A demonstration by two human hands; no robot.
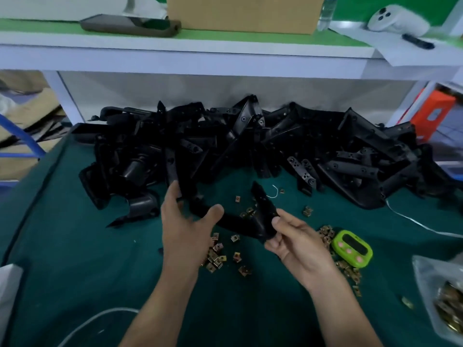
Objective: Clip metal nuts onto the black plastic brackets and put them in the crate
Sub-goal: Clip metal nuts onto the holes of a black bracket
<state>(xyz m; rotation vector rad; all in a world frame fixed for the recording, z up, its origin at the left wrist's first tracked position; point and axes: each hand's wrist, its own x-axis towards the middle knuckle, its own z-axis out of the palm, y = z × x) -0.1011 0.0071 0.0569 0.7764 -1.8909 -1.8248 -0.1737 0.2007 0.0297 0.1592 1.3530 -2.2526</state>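
So, left hand: forearm comes in from the near edge, palm turned right, raised over the green surface.
Left fingers: straight and spread wide, tips at the near edge of the bracket pile; the thumb is over the bracket's left arm, contact unclear.
Right hand: reaches in from near right, wrist bent left.
Right fingers: thumb and forefinger pinch the near right end of the bracket.
Bracket: held above the surface at centre, between the hands.
Nuts: scattered loose beneath and beside both hands.
Timer: just right of the right hand.
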